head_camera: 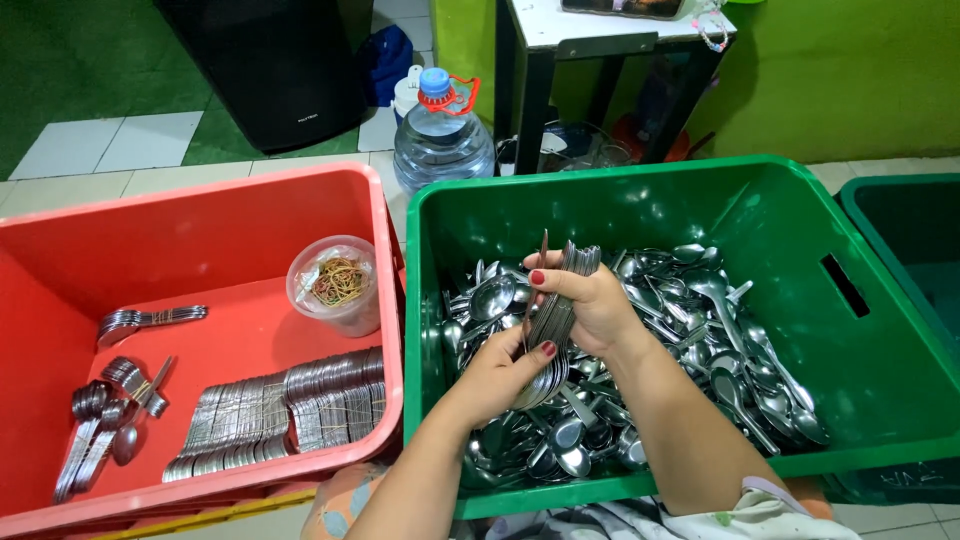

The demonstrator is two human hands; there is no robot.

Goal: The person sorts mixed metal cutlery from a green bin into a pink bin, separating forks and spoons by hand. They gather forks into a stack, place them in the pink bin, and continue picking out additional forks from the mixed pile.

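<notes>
We log a stack of spoons held over the green crate, near its left middle, above the loose spoons. The stack looks nested, bowls down and handles up, bright steel, fanned slightly at the top; one handle stands apart on the left. Right hand is closed round the handles from the far side, thumb across the front, apparently to keep them aligned. Left hand cups the bowls from below, fingers closed on them, so the stack likely cannot slip. Left of this, the red crate holds banded spoon rows along its near wall, smaller bundles far left, and a tub of rubber bands at right.
</notes>
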